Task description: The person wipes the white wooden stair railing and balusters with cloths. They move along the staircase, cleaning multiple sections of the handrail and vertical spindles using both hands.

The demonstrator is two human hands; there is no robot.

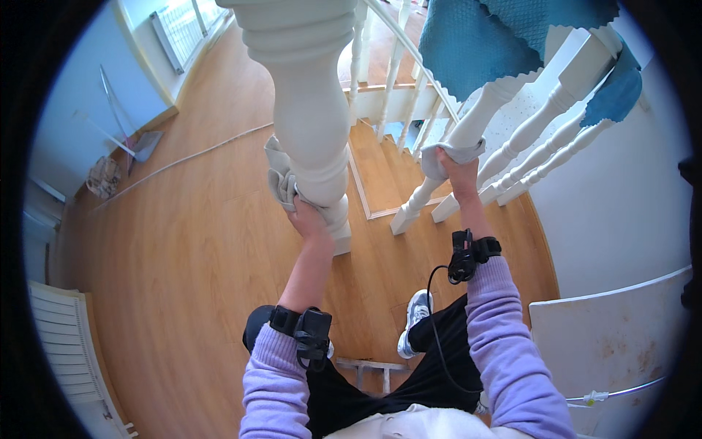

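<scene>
My left hand (308,215) presses a folded light grey cloth (281,174) against the lower part of a thick white turned newel post (310,93). The cloth wraps round the post's left side, and most of my fingers are hidden behind it. My right hand (459,171) grips another pale grey cloth (436,162) wrapped round a white turned baluster (421,197). Above that hand, teal textured cloths (477,49) hang over the top of the railing. More white balusters (513,142) stand to the right of my right hand.
Wooden stairs (378,164) descend beyond the posts. A dustpan (148,145) and a bundled bag (103,176) lie by the left wall. A white radiator (66,340) is at lower left, a stained white board (614,340) at lower right. A small stool-like frame (373,365) sits between my legs.
</scene>
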